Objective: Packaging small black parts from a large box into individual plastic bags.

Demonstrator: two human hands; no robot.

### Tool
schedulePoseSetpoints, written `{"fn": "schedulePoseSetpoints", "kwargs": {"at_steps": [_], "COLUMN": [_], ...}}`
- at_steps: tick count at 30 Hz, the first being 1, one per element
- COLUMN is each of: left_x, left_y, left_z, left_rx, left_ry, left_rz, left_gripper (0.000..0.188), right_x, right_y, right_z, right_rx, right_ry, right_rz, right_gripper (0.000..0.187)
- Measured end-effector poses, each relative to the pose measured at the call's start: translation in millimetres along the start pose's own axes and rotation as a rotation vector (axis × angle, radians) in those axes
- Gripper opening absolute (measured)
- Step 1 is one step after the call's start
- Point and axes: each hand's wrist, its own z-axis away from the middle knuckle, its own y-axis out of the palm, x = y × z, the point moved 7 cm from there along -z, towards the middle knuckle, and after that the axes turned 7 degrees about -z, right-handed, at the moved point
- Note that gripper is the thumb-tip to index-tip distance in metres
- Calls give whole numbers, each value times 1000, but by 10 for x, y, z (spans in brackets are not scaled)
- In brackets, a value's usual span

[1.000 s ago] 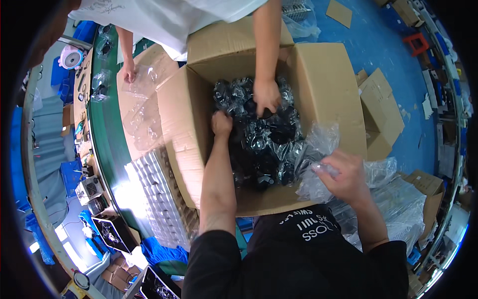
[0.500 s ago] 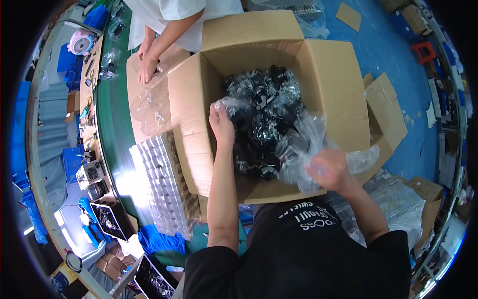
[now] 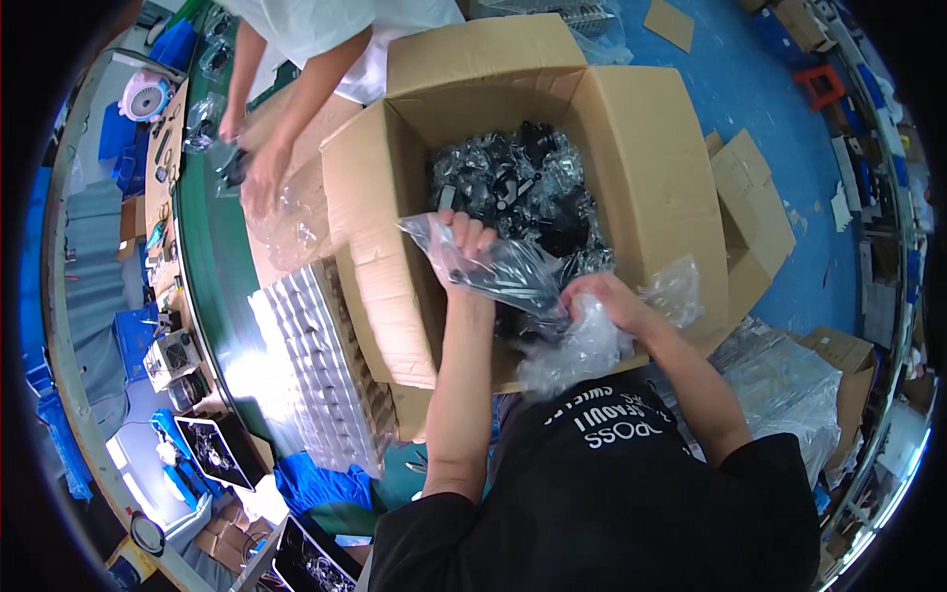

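A large open cardboard box (image 3: 651, 148) stands before me, piled with black parts in clear plastic bags (image 3: 508, 183). Over its near half, my left hand (image 3: 462, 242) is closed on a clear plastic bag (image 3: 518, 278) that seems to have something dark in it, though the box's dark contents show behind. At the other end of that bag my right hand (image 3: 604, 296) is closed too, with crumpled clear plastic (image 3: 582, 350) bunched below its fingers and trailing to the right. Exactly what the right fingertips pinch is hidden.
Beyond the box's left side, another person's hands (image 3: 258, 183) handle a bagged dark part over a cardboard sheet (image 3: 296, 138). A stack of moulded trays (image 3: 316, 365) leans beside the box, along a green conveyor belt (image 3: 212, 266). Wrapped goods (image 3: 779, 385) lie at right.
My left hand has moved right and nearer, drawing the plastic bag across the box. My right hand has come left to meet it. The other person has lifted a bagged part.
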Motion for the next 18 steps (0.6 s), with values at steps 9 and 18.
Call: {"fn": "schedulePoseSetpoints", "kwargs": {"at_steps": [9,18], "left_x": [464,-142], "left_y": [-543,-1136], "left_z": [118,329], "left_rx": [-154,-954], "left_ry": [-246,-108], "left_rz": [-182,-904], "left_gripper": [27,17], "right_x": [-26,-390], "right_y": [171,-295], "right_z": [59,-46], "right_rx": [71,-326], "right_ry": [127,-58], "right_rz": [242,463], "right_gripper": [27,37]}}
